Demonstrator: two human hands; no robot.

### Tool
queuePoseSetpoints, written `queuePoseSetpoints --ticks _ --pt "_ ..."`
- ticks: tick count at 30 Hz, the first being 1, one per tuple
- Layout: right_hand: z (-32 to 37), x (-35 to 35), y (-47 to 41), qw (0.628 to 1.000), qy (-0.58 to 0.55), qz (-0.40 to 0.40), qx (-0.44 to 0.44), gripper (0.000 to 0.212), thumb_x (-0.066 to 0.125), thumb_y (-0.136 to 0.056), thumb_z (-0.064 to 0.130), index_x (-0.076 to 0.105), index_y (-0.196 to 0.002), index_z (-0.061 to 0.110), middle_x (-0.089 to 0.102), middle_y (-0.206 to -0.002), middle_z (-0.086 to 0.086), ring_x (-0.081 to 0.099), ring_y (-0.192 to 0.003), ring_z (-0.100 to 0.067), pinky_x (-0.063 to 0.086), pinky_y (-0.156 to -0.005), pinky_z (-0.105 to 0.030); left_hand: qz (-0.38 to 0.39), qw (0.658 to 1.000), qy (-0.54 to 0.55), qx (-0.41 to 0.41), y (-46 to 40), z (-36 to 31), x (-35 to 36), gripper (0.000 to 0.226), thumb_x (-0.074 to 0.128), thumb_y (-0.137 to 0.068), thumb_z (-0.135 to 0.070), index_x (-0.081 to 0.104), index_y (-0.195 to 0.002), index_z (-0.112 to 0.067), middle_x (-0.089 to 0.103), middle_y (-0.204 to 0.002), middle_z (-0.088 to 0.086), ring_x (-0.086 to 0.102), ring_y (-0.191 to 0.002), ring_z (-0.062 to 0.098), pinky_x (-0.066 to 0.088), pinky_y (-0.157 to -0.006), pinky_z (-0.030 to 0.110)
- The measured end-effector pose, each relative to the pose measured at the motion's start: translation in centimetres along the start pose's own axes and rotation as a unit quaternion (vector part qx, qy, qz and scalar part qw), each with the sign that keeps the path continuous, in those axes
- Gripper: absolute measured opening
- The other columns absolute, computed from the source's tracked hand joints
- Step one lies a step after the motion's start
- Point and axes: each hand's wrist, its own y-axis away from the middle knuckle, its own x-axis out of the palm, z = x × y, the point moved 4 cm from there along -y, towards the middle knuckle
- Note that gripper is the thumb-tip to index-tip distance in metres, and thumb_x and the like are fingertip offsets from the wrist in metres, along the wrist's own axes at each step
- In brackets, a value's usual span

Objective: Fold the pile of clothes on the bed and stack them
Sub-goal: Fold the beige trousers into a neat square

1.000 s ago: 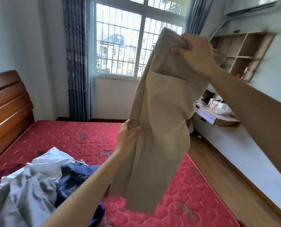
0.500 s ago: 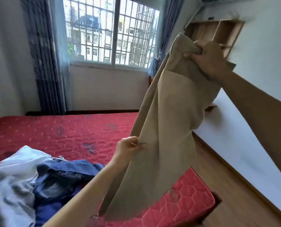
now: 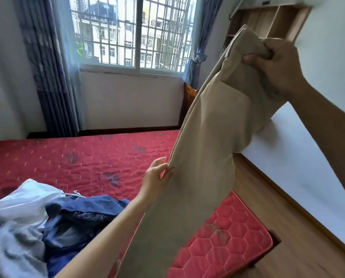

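Beige cotton trousers (image 3: 205,141) held aloft over red quilted bed (image 3: 87,157): right hand (image 3: 276,63) clenched on waistband at 2 o'clock, left hand (image 3: 157,175) pinching side seam, as 0.5 s earlier. Crumpled clothes pile (image 3: 37,221) at 8 o'clock.

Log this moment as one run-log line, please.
stage: lifting trousers to fold | right hand: grips beige trousers top | left hand: pinches their edge | pile: unfolded on bed

text: none legible | labels: none | signs: none
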Motion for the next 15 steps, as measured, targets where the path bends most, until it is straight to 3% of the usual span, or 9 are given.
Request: queuePoseSetpoints --ticks 3,5,7,9,12,15 --pt "-0.5 0.7 -0.2 1.000 -0.006 0.004 0.007 0.027 0.071 -0.082 0.033 0.049 -0.066 0.027 0.045 -0.060 0.016 0.043 -0.055 0.011 0.030 -0.055 -0.010 0.050 0.998 0.042 -0.006 -1.7 1.3 1.4 0.017 0.065 -0.091 -0.017 0.075 -0.100 -0.007 0.064 -0.117 -0.001 0.062 -0.104 0.021 0.051 -0.091 0.041" --pt "-0.6 1.2 -0.1 1.000 -0.017 0.018 0.009 0.030 0.071 -0.082 0.029 0.047 -0.064 0.032 0.051 -0.057 0.023 0.045 -0.056 0.013 0.031 -0.056 -0.007 0.073 0.996 0.053 -0.026 -2.4 2.3 2.2 0.018 0.064 -0.092 -0.018 0.074 -0.101 -0.005 0.068 -0.105 0.006 0.064 -0.095 0.026 0.052 -0.085 0.046" --pt "-0.7 1.6 0.4 0.999 -0.016 0.033 0.008 0.039 0.071 -0.082 0.025 0.040 -0.062 0.037 0.050 -0.056 0.038 0.046 -0.057 0.017 0.032 -0.055 -0.004 0.087 0.995 0.045 -0.026 -2.9 3.1 3.4 0.016 0.065 -0.092 -0.016 0.074 -0.097 -0.004 0.068 -0.095 0.014 0.061 -0.084 0.024 0.052 -0.081 0.046" --pt "-1.4 1.5 0.6 0.999 -0.009 0.033 0.011 0.041 0.071 -0.082 0.025 0.038 -0.061 0.038 0.048 -0.055 0.041 0.046 -0.056 0.020 0.032 -0.055 -0.002 0.086 0.995 0.051 -0.032 -3.4 3.5 4.6 0.011 0.067 -0.090 -0.012 0.074 -0.092 -0.004 0.068 -0.091 0.018 0.057 -0.079 0.019 0.051 -0.076 0.040" --pt "-2.9 0.6 0.4 0.999 0.014 0.026 0.013 0.038 0.070 -0.082 0.030 0.039 -0.060 0.037 0.049 -0.054 0.040 0.045 -0.056 0.020 0.032 -0.055 -0.003 0.053 0.997 0.037 -0.036 -3.8 3.6 6.3 0.010 0.068 -0.088 -0.010 0.072 -0.087 0.000 0.067 -0.085 0.021 0.052 -0.073 0.016 0.049 -0.069 0.040" --pt "-5.5 -1.1 0.2 0.999 0.038 0.015 0.008 0.027 0.068 -0.080 0.039 0.049 -0.064 0.031 0.049 -0.058 0.023 0.045 -0.056 0.013 0.030 -0.056 -0.009 0.018 0.999 0.007 -0.030 -3.6 3.1 7.6 0.011 0.068 -0.084 -0.009 0.066 -0.077 -0.001 0.063 -0.070 0.012 0.044 -0.065 0.009 0.044 -0.061 0.040"
